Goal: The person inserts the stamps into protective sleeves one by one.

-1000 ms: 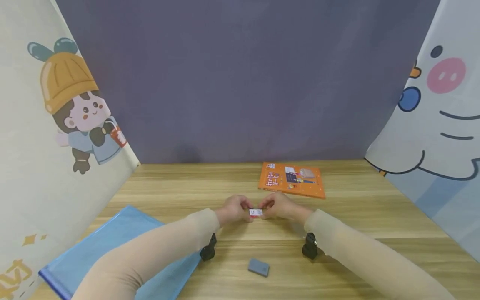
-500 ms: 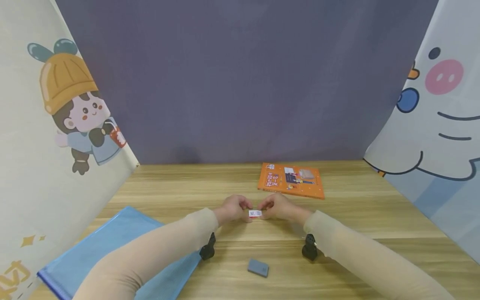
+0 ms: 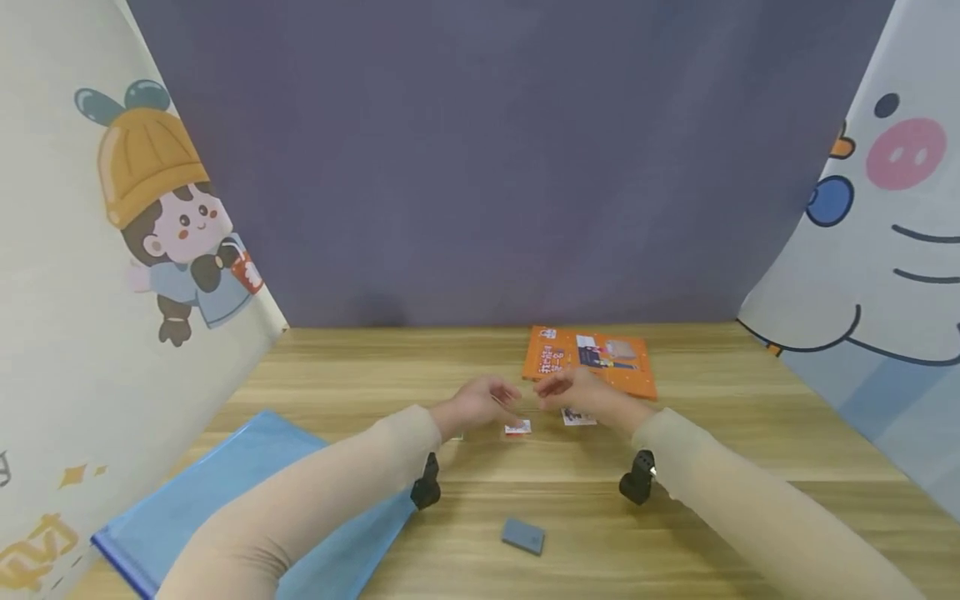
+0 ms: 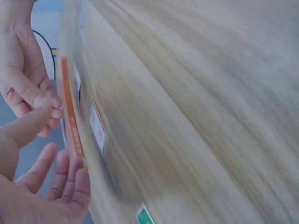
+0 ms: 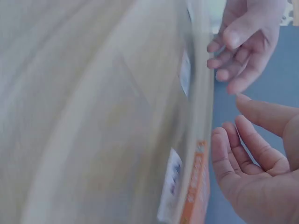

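My left hand point(image 3: 482, 403) hovers over the table with loosely bent fingers and nothing in them. Facing it, my right hand point(image 3: 581, 393) is also raised and holds nothing; a small gap parts the two. Below and between them lies a small flat white-and-red piece point(image 3: 517, 428), its exact kind unclear. A white card with dark print point(image 3: 579, 417) lies partly under the right hand, before the orange book point(image 3: 637, 382). In the left wrist view, a green-and-white piece point(image 4: 145, 215) shows at the bottom edge; the left wrist mostly hides it in the head view.
Nearer the body, a small grey-blue block point(image 3: 523, 537) rests on the wooden table point(image 3: 600, 533). A blue sheet-like folder or bag point(image 3: 247, 467) lies at left, partly beneath the left forearm. A dark curtain point(image 3: 480, 167) stands behind the table's far edge.
Both hands have let go of the small white-and-red piece and lifted away from it, the right one moving rightward. The printed white card and a bit of green have come into view.
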Tool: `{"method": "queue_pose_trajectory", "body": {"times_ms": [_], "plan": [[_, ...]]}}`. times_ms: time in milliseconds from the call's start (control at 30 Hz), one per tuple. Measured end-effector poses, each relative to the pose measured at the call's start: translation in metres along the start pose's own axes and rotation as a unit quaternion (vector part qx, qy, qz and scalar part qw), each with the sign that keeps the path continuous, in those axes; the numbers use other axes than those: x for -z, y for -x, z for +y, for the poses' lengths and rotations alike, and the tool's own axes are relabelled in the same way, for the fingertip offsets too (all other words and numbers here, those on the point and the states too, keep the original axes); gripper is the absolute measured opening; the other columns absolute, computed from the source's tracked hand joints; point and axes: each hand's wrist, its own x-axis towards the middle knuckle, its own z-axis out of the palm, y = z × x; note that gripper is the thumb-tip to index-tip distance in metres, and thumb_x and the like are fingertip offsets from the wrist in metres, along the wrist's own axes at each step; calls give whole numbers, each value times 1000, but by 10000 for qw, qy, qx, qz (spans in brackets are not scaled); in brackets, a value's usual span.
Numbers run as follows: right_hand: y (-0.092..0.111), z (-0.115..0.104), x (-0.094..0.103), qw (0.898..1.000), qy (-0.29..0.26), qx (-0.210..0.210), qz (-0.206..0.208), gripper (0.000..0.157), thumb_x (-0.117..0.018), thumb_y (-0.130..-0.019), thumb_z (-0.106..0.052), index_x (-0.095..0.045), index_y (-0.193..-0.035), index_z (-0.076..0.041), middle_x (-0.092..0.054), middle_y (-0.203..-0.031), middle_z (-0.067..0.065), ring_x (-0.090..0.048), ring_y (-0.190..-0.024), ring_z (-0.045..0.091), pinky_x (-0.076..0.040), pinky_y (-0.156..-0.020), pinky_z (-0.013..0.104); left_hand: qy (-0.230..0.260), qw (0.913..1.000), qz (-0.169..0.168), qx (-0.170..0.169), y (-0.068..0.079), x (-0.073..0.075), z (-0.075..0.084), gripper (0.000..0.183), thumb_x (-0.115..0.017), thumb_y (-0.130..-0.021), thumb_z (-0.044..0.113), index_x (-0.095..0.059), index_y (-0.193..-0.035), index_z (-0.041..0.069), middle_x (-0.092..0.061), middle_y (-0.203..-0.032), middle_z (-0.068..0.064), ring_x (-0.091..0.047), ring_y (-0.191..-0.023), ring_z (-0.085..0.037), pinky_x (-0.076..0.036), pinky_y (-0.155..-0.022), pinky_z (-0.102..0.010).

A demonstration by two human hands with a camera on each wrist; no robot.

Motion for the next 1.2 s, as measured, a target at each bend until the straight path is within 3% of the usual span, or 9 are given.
{"method": "queue_pose_trajectory", "body": {"times_ms": [200,400,500,667,800,1067,1200], "plan": [[4,3,17,9999,-33,70,66,38,-72,-87,-10,-61,-121,3,-66,-115,19,-64,-102,23,-56,-90,36,578,9983,101,-21,1,-13,11,47,-82,-79,23,-65,-120,9,-64,-117,-13,-60,-98,-19,-54,-89,-38],[7,9,27,9994,339,59,66,41,-73,-86,-11,-61,-122,4,-67,-109,16,-63,-99,23,-56,-90,36,918,9958,3,13,2,-34,24,47,-83,-77,19,-64,-119,7,-69,-110,-11,-65,-94,-19,-57,-86,-40],[9,15,31,9980,615,138,62,43,-74,-85,-11,-60,-122,5,-66,-110,18,-63,-100,25,-56,-88,37,959,9953,-97,7,3,-44,27,50,-83,-76,16,-62,-119,4,-70,-107,-11,-66,-90,-18,-59,-81,-36],[10,26,34,9931,1151,21,210,45,-79,-80,-17,-64,-118,0,-68,-110,13,-63,-100,24,-55,-90,40,560,9978,-336,-108,3,-58,29,43,-82,-76,13,-64,-114,5,-71,-103,-8,-64,-85,-12,-57,-73,-25],[10,34,33,9903,1356,51,308,42,-83,-75,-17,-67,-111,-1,-68,-106,11,-62,-97,23,-55,-88,40,445,9978,-441,-194,3,-68,28,35,-82,-75,9,-66,-106,4,-71,-97,-7,-63,-81,-10,-56,-70,-23],[12,41,32,9868,1537,70,498,40,-84,-74,-15,-67,-106,1,-67,-103,12,-62,-94,24,-55,-84,39,-290,9972,-574,-381,2,-82,27,31,-85,-73,13,-69,-98,5,-65,-85,0,-56,-74,-6,-49,-65,-17],[14,41,31,9862,1548,140,565,37,-84,-72,-12,-68,-103,1,-66,-97,11,-60,-88,21,-55,-79,35,-714,9947,-487,-564,1,-86,28,32,-87,-70,14,-68,-94,6,-60,-79,3,-52,-71,-6,-46,-63,-17]]}}
